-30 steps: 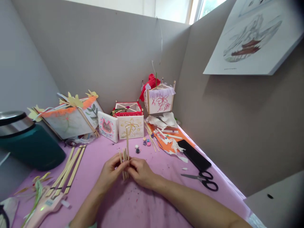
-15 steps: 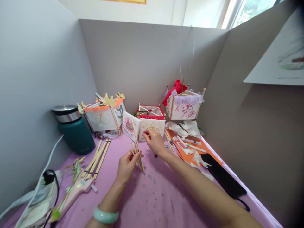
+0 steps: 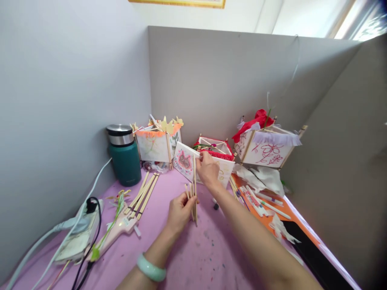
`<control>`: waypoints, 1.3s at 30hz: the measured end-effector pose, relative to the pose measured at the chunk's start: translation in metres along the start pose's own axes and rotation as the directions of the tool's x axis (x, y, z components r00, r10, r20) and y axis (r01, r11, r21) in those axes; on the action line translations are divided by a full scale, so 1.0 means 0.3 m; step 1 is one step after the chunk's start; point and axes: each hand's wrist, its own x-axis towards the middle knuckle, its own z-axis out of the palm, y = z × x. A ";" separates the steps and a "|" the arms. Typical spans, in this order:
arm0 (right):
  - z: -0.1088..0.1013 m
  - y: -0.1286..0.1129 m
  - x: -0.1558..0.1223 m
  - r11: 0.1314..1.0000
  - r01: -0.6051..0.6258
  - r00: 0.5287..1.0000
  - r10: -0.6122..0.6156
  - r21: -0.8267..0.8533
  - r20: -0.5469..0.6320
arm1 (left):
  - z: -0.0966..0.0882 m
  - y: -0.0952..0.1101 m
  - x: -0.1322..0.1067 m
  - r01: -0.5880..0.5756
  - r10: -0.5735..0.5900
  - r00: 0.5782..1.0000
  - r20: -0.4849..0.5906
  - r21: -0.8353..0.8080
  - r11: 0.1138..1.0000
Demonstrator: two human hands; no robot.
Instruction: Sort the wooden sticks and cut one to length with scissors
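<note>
My left hand (image 3: 180,209) is closed round a small bundle of thin wooden sticks (image 3: 193,197), held upright just above the purple table cover (image 3: 193,257). A pale green bangle (image 3: 151,268) sits on that wrist. My right hand (image 3: 207,169) reaches forward, its fingers closed on the top edge of a white paper lantern box (image 3: 223,171) with yellow drawing. Beside it leans a white panel with a pink butterfly drawing (image 3: 184,161).
A teal flask (image 3: 123,155) stands at the back left beside an orange-trimmed lantern (image 3: 155,141). Long sticks (image 3: 143,195), a pink glue gun (image 3: 119,231) and a power strip (image 3: 81,229) lie left. A red-topped lantern (image 3: 267,147), markers (image 3: 256,199) and a black phone (image 3: 317,262) lie right.
My right hand left the stick bundle and reached forward to the lantern box. The left hand kept the sticks. The view swung left, bringing in the flask and power strip.
</note>
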 end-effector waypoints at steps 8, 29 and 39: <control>-0.038 -0.012 0.024 0.998 -0.014 0.998 0.018 0.057 -0.057 | -0.003 -0.005 0.000 -0.011 0.011 1.000 -0.003 0.004 1.000; -0.133 0.054 -0.012 0.898 0.025 0.960 0.102 0.439 -0.262 | -0.004 -0.005 -0.007 -0.035 0.034 0.998 0.058 0.018 0.999; -0.096 0.064 -0.079 0.926 0.006 1.000 0.004 0.378 -0.026 | -0.020 -0.013 0.012 0.005 -0.006 0.996 0.084 0.016 1.000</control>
